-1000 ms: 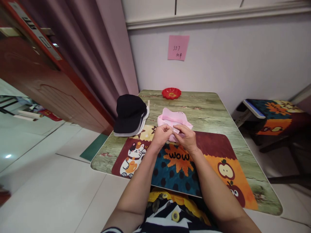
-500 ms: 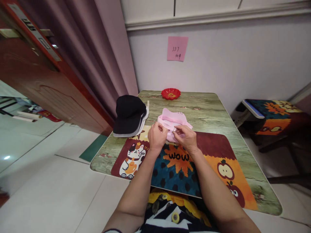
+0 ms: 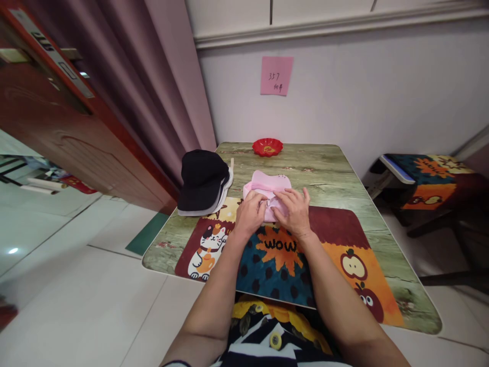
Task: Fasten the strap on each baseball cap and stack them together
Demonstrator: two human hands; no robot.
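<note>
A pink cap (image 3: 272,181) lies at the middle of the table, its brim toward the wall. My left hand (image 3: 250,211) is closed on the near left part of the cap, fingers pinched at its strap. My right hand (image 3: 295,210) rests over the cap's near right side, its fingers spread and touching the fabric. To the left, a black cap (image 3: 204,178) sits on top of white and grey caps, whose brims show beneath it.
A red scalloped dish (image 3: 268,147) stands near the table's back edge. A colourful mat (image 3: 336,227) covers the table's (image 3: 317,168) front part. A stool (image 3: 431,178) is at the right, a wooden door (image 3: 114,158) at the left.
My right hand has gone from a pinch at the strap to spread fingers over the cap. The pink cap has shifted slightly left, and its near part looks flatter.
</note>
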